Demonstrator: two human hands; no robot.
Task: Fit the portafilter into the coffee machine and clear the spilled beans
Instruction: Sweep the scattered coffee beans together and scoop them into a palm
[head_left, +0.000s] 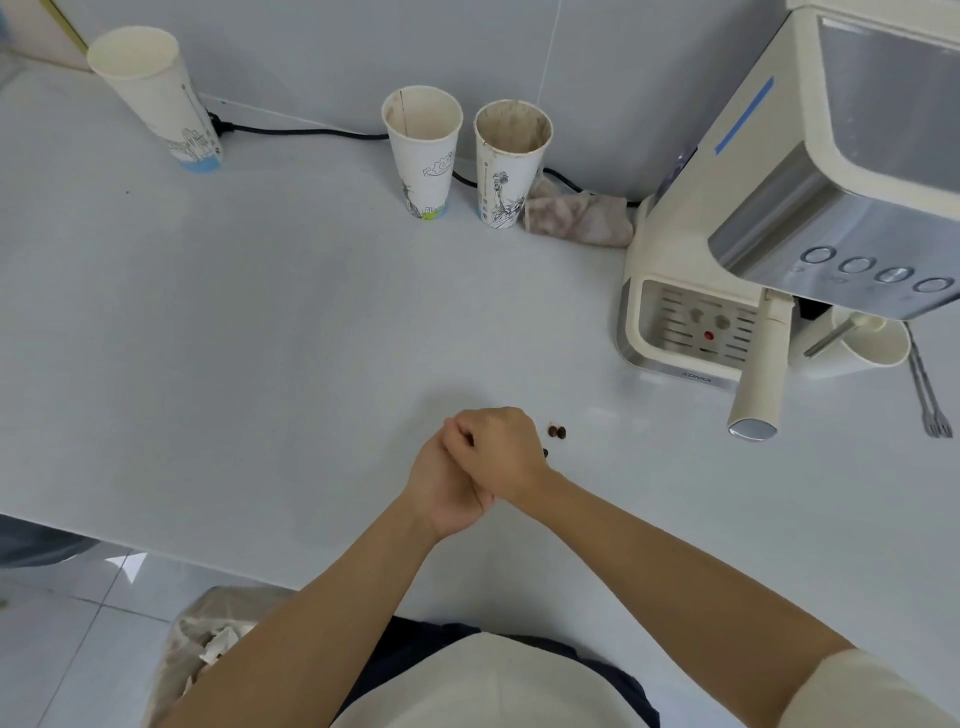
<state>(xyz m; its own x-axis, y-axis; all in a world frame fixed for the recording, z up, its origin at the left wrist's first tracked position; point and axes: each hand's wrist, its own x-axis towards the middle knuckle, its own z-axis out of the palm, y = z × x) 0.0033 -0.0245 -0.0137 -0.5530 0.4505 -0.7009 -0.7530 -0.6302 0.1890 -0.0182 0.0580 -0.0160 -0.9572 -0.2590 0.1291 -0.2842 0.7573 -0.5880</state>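
Note:
My two hands meet at the middle of the white counter (260, 338). My right hand (496, 449) is curled into a loose fist with a dark speck showing between its fingers. It rests on top of my left hand (447, 493), which lies cupped beneath it with its palm hidden. Two loose coffee beans (557, 431) lie just right of my right hand, and another bean (545, 453) sits at its edge. The cream coffee machine (769, 197) stands at the right. The portafilter's cream handle (759, 374) sticks out from under its front, toward me.
Three paper cups (426, 150) stand along the back wall, with a crumpled cloth (579, 218) and a black cable beside them. A white cup (872, 345) and a small fork (927, 395) lie right of the machine. A lined bin (208, 644) stands below the counter's front edge.

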